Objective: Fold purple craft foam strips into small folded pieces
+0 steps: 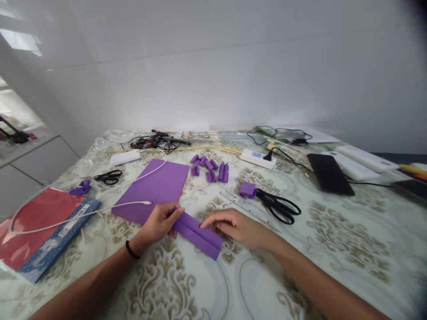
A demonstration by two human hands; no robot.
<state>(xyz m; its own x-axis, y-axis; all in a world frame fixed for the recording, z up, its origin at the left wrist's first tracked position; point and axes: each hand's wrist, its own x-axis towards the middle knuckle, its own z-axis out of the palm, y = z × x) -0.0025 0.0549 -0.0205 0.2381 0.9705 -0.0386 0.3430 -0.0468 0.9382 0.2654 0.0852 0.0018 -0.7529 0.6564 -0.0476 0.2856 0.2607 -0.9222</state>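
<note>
My left hand (162, 221) pinches one end of a folded purple paper strip (200, 233) between thumb and fingers. Lengthwise creases run along the strip, which slants down to the right above the patterned tablecloth. My right hand (233, 226) is at the strip's upper edge, fingers bent and apart, a fingertip touching the paper. Behind my left hand lies a stack of purple sheets (156, 178), with some red showing at its edge. Several small folded purple pieces (211, 165) sit beyond the strip. Black-handled scissors (278, 205) lie to the right, their blades under a folded purple square (247, 190).
At left, a white cable (66, 221) crosses a red-and-blue packet (50, 226); smaller scissors (109, 177) lie nearby. Along the back are a black-cabled tool (160, 141), a power strip (258, 158) and wooden sticks (200, 136). A black phone (330, 174) lies at right.
</note>
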